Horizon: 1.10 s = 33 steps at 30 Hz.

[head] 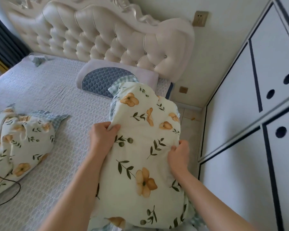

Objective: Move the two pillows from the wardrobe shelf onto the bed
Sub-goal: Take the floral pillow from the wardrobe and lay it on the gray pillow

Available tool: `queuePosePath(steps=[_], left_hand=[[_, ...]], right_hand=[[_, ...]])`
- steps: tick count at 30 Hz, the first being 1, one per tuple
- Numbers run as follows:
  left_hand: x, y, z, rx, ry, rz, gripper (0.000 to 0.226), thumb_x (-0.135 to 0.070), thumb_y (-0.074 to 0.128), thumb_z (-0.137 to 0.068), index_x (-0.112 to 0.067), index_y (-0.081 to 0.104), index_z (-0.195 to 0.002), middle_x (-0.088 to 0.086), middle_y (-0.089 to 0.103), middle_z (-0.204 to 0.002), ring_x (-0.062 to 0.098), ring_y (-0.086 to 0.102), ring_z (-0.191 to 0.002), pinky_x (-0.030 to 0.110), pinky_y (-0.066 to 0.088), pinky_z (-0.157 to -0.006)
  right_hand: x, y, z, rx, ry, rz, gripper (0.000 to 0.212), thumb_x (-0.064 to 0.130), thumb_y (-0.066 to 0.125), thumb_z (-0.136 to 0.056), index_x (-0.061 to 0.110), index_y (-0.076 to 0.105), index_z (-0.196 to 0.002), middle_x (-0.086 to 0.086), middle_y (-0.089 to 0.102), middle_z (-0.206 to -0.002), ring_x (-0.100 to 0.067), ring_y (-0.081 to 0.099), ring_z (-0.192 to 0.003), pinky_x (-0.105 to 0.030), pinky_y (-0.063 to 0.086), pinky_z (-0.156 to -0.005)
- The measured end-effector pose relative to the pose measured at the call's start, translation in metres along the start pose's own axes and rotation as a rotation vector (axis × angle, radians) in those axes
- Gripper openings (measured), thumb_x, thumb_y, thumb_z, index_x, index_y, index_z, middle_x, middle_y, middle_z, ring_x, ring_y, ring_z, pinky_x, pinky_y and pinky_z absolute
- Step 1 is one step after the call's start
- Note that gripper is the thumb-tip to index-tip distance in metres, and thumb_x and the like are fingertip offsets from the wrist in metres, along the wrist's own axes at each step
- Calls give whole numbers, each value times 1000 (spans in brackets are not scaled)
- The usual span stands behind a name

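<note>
I hold a cream pillow with orange flowers and green leaves (140,147) lengthwise in front of me, above the right side of the bed (48,90). My left hand (102,135) pinches its left edge. My right hand (178,155) grips its right edge. A second pillow in the same floral fabric (18,144) lies crumpled on the bed at the left. The white wardrobe (257,97) with dark trim and round holes stands at the right, doors closed.
A lilac pillow with a blue quilted centre (105,77) lies against the tufted cream headboard (97,35). A dark cable (15,192) loops over the bed's front left. A narrow strip of floor (190,117) separates bed and wardrobe. Dark curtains hang far left.
</note>
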State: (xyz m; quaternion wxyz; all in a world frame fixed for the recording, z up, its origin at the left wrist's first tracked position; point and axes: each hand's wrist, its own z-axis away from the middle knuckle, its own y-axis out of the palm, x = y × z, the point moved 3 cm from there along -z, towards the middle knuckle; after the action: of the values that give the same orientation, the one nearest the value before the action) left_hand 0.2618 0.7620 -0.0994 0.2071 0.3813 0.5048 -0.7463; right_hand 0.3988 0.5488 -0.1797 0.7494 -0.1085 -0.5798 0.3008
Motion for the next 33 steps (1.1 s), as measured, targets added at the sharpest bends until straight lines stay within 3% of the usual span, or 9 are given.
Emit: queuePosePath(steps=[4,8,13,17,21,26,28,30,33], left_hand=[[-14,25,-33,-29,9,-43,35,-26,66,-84,5,64,-71,21,57,-58,22,49,-53,30,41,-51],[-39,40,-77,-64,60,-28,32,-26,65,-87,5,66,-76,21,66,-69,39,59,-64,44,52,-63],[-83,61,-153,-69,141,-21,32,-29,64,-88,3,67,-80,22,68,-79,40,63,-76,52,53,-71],[-116,78,-210,-56,196,-40,29,-27,65,-89,-4,66,-72,12,65,-70,32,60,-67,39,48,-60],[-148,93,-261,-11,284,-83,32,-23,67,-89,-12,59,-60,-5,54,-62,19,51,-58,32,41,-56],[-173,105,-301,45,470,-115,22,-18,69,-89,-8,68,-70,-5,58,-69,18,55,-63,32,46,-62],[-179,110,-318,53,534,-147,18,-17,70,-89,-5,70,-75,-2,62,-73,19,57,-65,30,47,-64],[-183,114,-334,38,586,-180,16,-15,70,-89,-3,72,-78,0,65,-76,20,59,-66,31,49,-66],[-190,121,-355,31,663,-214,11,-12,71,-88,-4,75,-82,1,69,-82,19,63,-70,29,51,-68]], right_hand=[[11,8,-43,31,-14,11,14,-1,42,-89,6,45,-100,-13,51,-106,-25,50,-93,-31,38,-68],[35,19,-93,49,-45,9,12,5,42,-93,7,46,-105,-11,51,-106,-26,51,-96,-33,41,-73],[73,41,-171,126,-20,27,7,8,42,-96,11,43,-103,-12,52,-109,-28,55,-97,-41,50,-78],[95,56,-226,219,55,45,7,10,44,-97,17,43,-95,-16,59,-101,-22,58,-83,-33,50,-65],[113,81,-269,267,190,18,4,6,47,-96,8,50,-94,-17,60,-97,-16,56,-75,-30,47,-60],[124,115,-304,390,460,-23,22,1,46,-94,-4,58,-112,-10,60,-86,-33,59,-89,-43,51,-82],[139,126,-322,489,488,29,25,2,44,-94,-4,59,-113,-14,62,-86,-34,60,-86,-46,54,-81],[163,134,-341,571,375,154,28,3,44,-94,-2,58,-118,-17,63,-95,-31,62,-87,-35,51,-73],[222,140,-380,501,-157,225,32,6,50,-93,10,50,-124,-4,56,-116,-14,54,-97,-10,39,-71]])
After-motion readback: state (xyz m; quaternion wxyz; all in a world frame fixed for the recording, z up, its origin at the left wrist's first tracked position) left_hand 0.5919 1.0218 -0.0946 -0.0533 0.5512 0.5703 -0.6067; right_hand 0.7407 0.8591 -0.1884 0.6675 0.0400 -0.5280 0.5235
